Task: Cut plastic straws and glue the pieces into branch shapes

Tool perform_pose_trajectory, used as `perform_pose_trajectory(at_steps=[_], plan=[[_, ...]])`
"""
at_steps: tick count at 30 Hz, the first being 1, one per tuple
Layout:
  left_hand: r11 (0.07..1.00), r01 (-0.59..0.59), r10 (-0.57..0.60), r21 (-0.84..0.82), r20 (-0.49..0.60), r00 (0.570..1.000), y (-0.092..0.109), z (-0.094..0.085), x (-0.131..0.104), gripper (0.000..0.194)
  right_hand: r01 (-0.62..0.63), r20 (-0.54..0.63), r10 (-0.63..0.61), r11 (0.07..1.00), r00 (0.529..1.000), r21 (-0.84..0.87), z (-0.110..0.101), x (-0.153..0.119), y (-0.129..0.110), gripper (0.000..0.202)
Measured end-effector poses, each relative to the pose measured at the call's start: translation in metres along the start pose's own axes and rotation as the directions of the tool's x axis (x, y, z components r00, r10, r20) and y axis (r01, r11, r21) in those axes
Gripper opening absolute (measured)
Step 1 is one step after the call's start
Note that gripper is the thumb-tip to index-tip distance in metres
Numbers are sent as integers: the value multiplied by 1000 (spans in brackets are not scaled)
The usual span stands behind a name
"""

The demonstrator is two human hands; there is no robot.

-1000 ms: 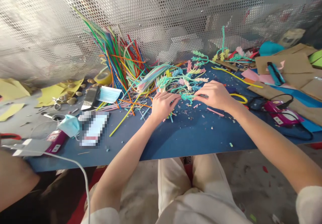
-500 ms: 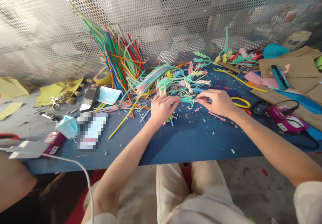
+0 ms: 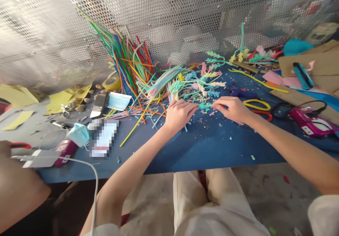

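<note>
A small teal pipe-cleaner piece stretches between my two hands just above the blue table. My left hand pinches its left end, fingers pressed together. At its right end, the thumb and fingertips of my right hand are closed on it. Behind my hands lie finished-looking pipe-cleaner sprigs in green, pink, yellow and blue. A big bundle of loose pipe cleaners leans against the perforated metal panel at the back.
On the left are a phone, face masks, a tape roll and a purple power strip. Yellow-handled scissors, another power strip and cardboard lie right. Another person's arm is at far left.
The whole view has shifted slightly, with things appearing further right. Both hands still hold the teal piece, and its visible part between them looks shorter and bushier.
</note>
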State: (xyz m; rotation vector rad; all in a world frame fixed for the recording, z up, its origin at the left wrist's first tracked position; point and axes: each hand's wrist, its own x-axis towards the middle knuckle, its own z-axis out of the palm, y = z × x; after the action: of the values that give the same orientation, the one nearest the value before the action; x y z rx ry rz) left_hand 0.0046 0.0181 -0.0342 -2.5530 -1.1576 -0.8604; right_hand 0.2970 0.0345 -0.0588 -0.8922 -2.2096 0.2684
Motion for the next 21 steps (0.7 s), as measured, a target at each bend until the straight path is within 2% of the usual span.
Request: perform_pose_trajectory(at_steps=[5,9,16,21], plan=[[998,2,-6,-63,-57,998,0,8,-15,23,61,86,-70,993,994,104,-3,-2,3,27],[996,-11,2,-89,-98,995,4,11,-23,21,71,107,-91,982,990,174,-4,-6,9,23],[996,-13,1,-90,-131,991,4,12,-27,20,16,101,-33,986,994,163,-1,-6,8,24],[996,22,-34,-91,-131,991,3,13,-27,19,28,104,-43,989,994,142,0,-2,3,25]])
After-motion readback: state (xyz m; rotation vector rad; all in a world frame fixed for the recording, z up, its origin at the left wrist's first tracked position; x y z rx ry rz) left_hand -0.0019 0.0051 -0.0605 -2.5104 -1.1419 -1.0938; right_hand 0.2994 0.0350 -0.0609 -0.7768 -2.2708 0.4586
